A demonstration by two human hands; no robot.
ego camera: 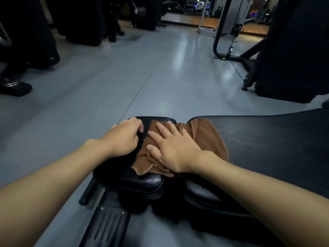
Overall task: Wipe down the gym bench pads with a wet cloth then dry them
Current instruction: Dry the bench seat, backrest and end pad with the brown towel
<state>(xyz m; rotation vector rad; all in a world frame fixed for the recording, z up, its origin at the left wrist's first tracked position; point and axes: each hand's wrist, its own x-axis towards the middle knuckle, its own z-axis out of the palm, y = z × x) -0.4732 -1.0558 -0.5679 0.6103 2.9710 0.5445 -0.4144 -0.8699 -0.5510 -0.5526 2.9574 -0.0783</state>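
— Cloth first: where does it lie?
— The brown cloth (204, 136) is draped across the gap between the small black seat pad (140, 180) and the long bench pad (267, 139) to its right.
— And the right hand (172, 148)?
— Flat on the cloth, fingers spread, pressing it onto the seat pad.
— The left hand (122, 136)?
— Just left of the cloth, fingers curled over the seat pad's far left edge, gripping it. Grey floor (160, 77) lies beyond.
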